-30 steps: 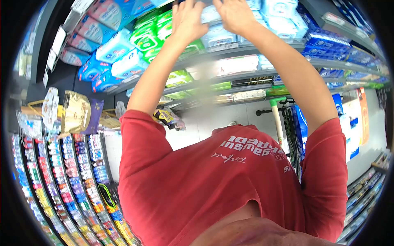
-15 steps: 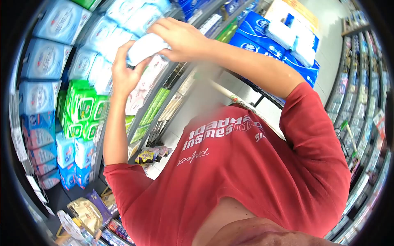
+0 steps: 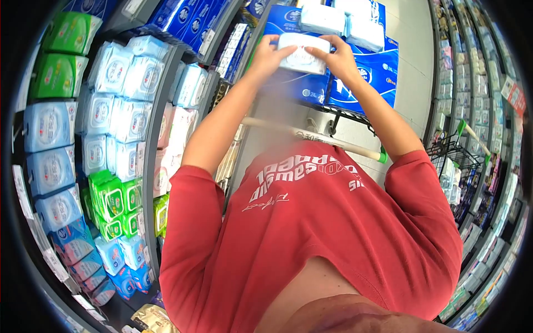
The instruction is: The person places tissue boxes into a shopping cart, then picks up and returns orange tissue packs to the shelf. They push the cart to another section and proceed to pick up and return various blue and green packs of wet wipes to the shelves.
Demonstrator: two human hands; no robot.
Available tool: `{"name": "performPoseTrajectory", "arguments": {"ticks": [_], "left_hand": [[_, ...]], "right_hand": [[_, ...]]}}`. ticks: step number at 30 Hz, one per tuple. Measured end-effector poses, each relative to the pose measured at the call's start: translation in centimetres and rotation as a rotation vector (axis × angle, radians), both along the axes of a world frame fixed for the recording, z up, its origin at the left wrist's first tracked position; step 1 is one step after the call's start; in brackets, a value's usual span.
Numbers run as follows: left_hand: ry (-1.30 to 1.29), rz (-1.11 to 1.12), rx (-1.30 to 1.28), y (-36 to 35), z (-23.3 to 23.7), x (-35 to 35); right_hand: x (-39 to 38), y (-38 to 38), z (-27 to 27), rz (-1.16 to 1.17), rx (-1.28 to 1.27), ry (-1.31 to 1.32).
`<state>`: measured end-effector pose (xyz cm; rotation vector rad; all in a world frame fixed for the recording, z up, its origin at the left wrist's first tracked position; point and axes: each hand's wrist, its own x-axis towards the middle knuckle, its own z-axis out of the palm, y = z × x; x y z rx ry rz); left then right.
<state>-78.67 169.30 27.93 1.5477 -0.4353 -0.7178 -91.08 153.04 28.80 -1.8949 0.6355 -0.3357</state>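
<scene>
- Left hand (image 3: 267, 56): we grip one end of the white pack (image 3: 302, 49), thumb on its face.
- Right hand (image 3: 342, 60): we grip its other end likewise.
- Held pack: raised between our hands, in front of the blue packages (image 3: 363, 91).
- White packets (image 3: 322, 20): lying on those packages, beyond our hands.
- Cart handle (image 3: 345, 145): pale, green-ended, nearer our shirt (image 3: 311, 222).
- Shelf (image 3: 157, 114): stocked, at our left.

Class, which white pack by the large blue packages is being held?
The nearest pack, gripped at its ends by the left hand and right hand; the other white packs lie on the blue packages.
</scene>
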Motion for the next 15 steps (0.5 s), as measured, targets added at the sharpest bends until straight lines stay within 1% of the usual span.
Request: {"name": "performPoseTrajectory", "arguments": {"ticks": [2,3,4,6,7,8,10,11,12,14,15], "left_hand": [[-0.055,0.034,0.012,-2.8,-0.6,0.7],[-0.05,0.045,0.06,-3.7,-0.5,0.9],[-0.051,0.034,0.063,-4.3,-1.3,1.0],[-0.299,0.058,0.229,-4.9,-3.6,1.2],[-0.443,0.075,0.289,-4.6,-4.6,0.7],[-0.443,0.076,0.289,-4.3,-4.8,0.3],[-0.419,0.032,0.224,-3.1,-5.4,0.0],[-0.414,-0.001,0.215,-2.4,-5.3,-0.1],[-0.41,0.017,0.221,-1.6,-4.5,-0.6],[-0.389,-0.063,0.206,0.0,-2.9,-1.4],[-0.475,-0.057,0.183,0.7,-2.8,-1.4]], "right_hand": [[0.1,-1.1,-0.4,-0.128,-0.193,-0.054],[-0.3,-1.1,0.4,-0.14,-0.164,-0.059],[-0.5,-1.5,-0.3,-0.151,-0.162,-0.058],[-0.5,-2.0,-2.6,-0.215,-0.423,-0.05],[-1.0,-2.0,-3.6,-0.192,-0.444,-0.059],[-1.4,-1.9,-3.7,-0.191,-0.444,-0.06],[-2.2,-1.5,-4.1,-0.198,-0.568,-0.144],[-2.5,-1.3,-3.5,-0.18,-0.583,-0.159],[-2.5,-1.3,-3.3,-0.166,-0.657,-0.201],[-2.3,-0.6,-2.3,-0.11,-0.762,-0.236],[-1.9,-0.4,-1.7,-0.022,-0.764,-0.291]]}}
